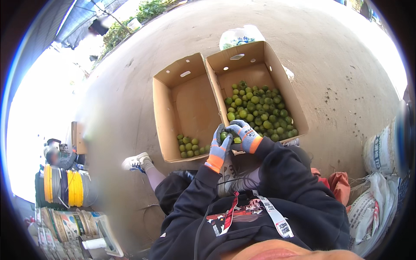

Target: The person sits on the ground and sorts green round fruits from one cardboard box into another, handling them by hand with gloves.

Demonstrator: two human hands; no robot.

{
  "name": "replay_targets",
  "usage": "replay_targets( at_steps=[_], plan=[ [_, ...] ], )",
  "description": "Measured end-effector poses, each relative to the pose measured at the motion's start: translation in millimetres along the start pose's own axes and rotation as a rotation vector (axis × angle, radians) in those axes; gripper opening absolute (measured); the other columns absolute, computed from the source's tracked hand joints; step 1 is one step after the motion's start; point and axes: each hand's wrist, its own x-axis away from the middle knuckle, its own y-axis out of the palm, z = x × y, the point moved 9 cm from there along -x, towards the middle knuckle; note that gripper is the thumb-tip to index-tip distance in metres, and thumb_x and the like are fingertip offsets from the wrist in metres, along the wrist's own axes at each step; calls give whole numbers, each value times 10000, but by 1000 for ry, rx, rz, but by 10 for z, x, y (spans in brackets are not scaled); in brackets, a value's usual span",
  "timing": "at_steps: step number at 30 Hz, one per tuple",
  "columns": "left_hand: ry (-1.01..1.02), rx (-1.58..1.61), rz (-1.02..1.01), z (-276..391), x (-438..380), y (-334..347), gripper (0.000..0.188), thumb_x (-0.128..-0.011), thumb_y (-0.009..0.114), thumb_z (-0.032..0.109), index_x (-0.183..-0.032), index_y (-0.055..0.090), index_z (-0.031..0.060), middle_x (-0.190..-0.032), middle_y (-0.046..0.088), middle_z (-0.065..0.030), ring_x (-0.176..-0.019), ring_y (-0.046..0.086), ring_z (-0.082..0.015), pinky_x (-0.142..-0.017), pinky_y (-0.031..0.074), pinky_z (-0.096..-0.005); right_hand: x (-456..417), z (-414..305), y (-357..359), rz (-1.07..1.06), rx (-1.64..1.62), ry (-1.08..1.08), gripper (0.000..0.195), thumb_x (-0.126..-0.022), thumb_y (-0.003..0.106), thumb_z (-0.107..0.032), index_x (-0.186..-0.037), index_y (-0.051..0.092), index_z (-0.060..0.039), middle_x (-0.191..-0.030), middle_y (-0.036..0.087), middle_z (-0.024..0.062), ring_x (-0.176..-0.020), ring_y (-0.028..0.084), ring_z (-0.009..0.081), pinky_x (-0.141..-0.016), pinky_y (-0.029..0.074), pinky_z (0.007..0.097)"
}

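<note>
Both hands wear grey-blue knit gloves with orange cuffs and meet at the near edge of two cardboard boxes. My left hand [218, 146] grips a small round green fruit [223, 136] between thumb and fingers. Close beside it, my right hand [248, 135] curls over another green fruit [237, 140], partly hidden by the glove. The right cardboard box [242, 70] holds a large heap of green fruits [260, 107], massed towards its near side. In the left cardboard box [191, 104], a small group of similar fruits [188, 147] lies along the near side.
A white plastic bag [242, 35] sits behind the right box. Buckets [70, 224] and yellow and grey coils [66, 185] stand at left. To the right are a white bucket [378, 151] and a woven sack [367, 211]. My shoe [138, 162] rests left of the boxes.
</note>
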Motion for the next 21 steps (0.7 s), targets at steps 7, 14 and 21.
replay_targets(
  at_steps=[7,14,21],
  plan=[
    [-53,23,109,215,-102,-155,485,-970,568,130,-1426,408,87,-1164,600,-70,-967,628,-142,-736,564,-281,-65,207,-16,-170,-135,161,538,-770,741,-166,-1271,545,-150,-1227,505,170,-1136,536,367,-960,462,428],
    [111,-1047,318,70,-129,-1050,883,-773,775,224,-1482,278,51,-1435,380,-222,-1312,403,-367,-1076,375,-417,-209,243,-109,-62,-147,215,475,-802,712,-225,-1244,560,-139,-1184,561,158,-1122,549,336,-956,461,404],
    [663,-1241,-103,390,144,277,885,-741,782,126,-1468,288,21,-1431,391,-201,-1250,482,-345,-1016,441,-396,-134,315,158,-198,-355,206,689,-819,727,-375,-1381,448,-90,-1090,655,184,-1023,634,321,-891,489,387]
  ],
)
